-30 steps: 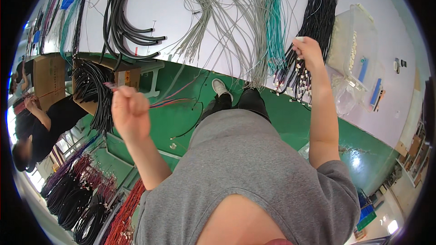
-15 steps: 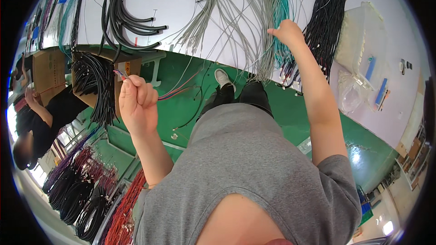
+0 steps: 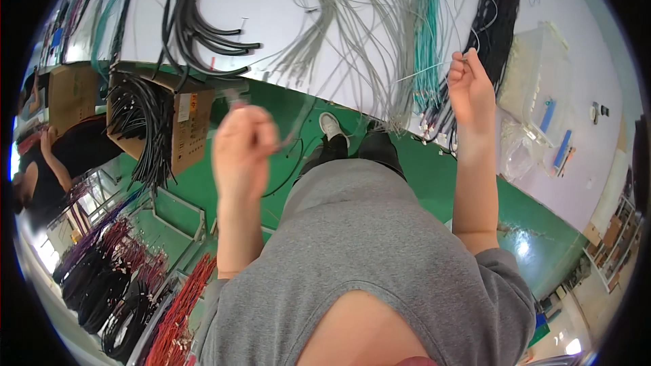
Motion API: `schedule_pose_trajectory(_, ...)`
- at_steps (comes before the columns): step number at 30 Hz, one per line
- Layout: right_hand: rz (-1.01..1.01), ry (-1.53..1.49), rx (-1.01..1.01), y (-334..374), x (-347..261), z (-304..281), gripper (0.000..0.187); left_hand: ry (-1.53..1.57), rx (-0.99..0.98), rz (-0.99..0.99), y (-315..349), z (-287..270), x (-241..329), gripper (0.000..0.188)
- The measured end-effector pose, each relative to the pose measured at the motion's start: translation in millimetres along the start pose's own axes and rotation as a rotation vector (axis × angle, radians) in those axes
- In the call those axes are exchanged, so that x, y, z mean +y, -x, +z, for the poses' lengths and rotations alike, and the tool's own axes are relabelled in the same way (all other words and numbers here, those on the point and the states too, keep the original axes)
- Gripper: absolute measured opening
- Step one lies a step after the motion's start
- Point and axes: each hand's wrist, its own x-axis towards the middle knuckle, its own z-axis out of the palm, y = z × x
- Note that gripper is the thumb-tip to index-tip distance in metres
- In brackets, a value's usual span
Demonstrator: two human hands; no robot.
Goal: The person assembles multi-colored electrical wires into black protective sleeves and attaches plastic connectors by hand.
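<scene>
My left hand (image 3: 244,146) is closed in a fist in front of the table's edge, smeared by motion. A blurred reddish tip sticks out above its fingers, and faint wires trail off to its right; earlier they show as a thin red and blue wire bundle. Over the table's front edge, my right hand (image 3: 471,88) pinches a thin pale grey wire (image 3: 427,72). One end of that wire points left across the grey wires (image 3: 356,20), and the rest loops up above the fingers. Just behind my right hand lie teal wires (image 3: 428,34) and black wires (image 3: 494,20).
Thick black tubes (image 3: 178,34) curve over the white table (image 3: 281,17). A cardboard box (image 3: 190,129) at the left holds black cables (image 3: 146,115). At the right stands a clear plastic bin (image 3: 536,74). Another person (image 3: 51,163) is at far left; hanging harnesses (image 3: 108,278) are below.
My right hand has turned palm up, moved right, and now holds a pale grey wire drawn from the bunch. My left hand has moved right, still closed.
</scene>
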Motion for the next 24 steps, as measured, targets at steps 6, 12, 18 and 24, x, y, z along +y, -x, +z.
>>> schedule_pose_trajectory(6,0.020,-0.055,-0.317,89.8,19.2,90.4,0.014,0.249,-0.289,-0.584,-4.3,50.7,-26.7,0.024)
schedule_pose_trajectory(12,0.174,0.296,-0.452,132.9,29.8,76.3,0.007,0.500,-0.044,-0.523,-26.9,48.4,-6.2,0.026)
schedule_pose_trajectory(18,0.217,0.294,-0.264,133.9,29.5,43.0,0.010,0.432,-0.041,-0.286,-20.1,42.1,21.5,0.025)
schedule_pose_trajectory(24,0.388,0.219,-0.061,126.3,32.2,-2.9,0.011,0.448,0.029,0.003,-28.0,19.2,41.1,0.025)
